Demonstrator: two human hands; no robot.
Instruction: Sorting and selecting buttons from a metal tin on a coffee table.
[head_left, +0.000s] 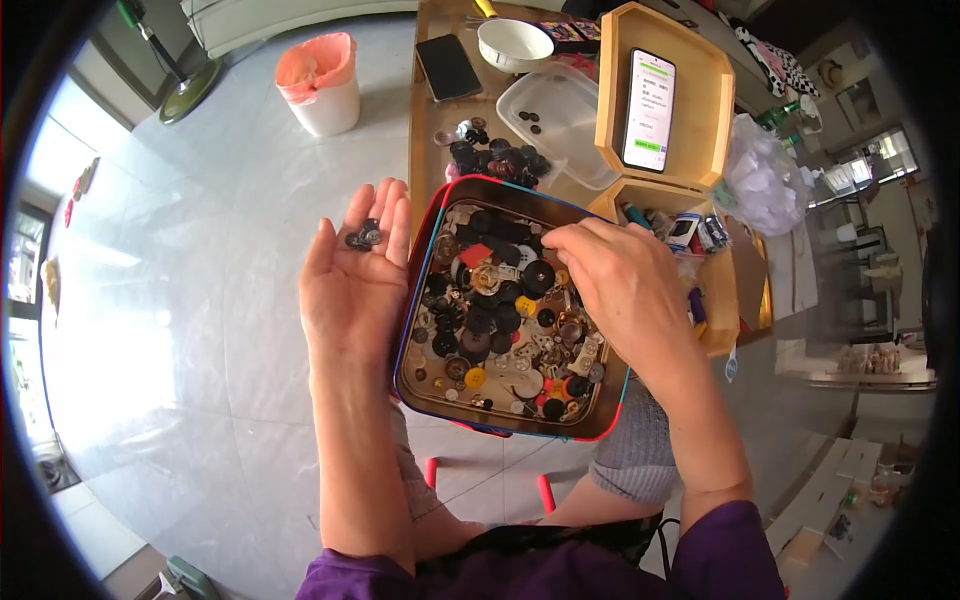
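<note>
My left hand (356, 277) is palm up beside the tin's left wall, with several small dark buttons (365, 237) lying on its fingers. An open rectangular tin (406, 401) with a coloured rim is before me, its near side over my knees. Inside lie mixed loose buttons: black ones (538, 278), yellow ones (474, 377), a white one (527, 383) and metal ones. A red piece (475, 256) lies among them. My right hand (619, 274) hovers over the tin's far right part, fingertips drawn together. Whether anything is pinched there is hidden.
Beyond the tin, a wooden table (431, 116) bears a pile of dark buttons (499, 159), a clear plastic lid (551, 154), a black tablet (448, 67) and a white pan (515, 43). An open wooden box (724, 300) stands right, a phone (648, 109) against its lid. A lined bin (326, 105) stands left.
</note>
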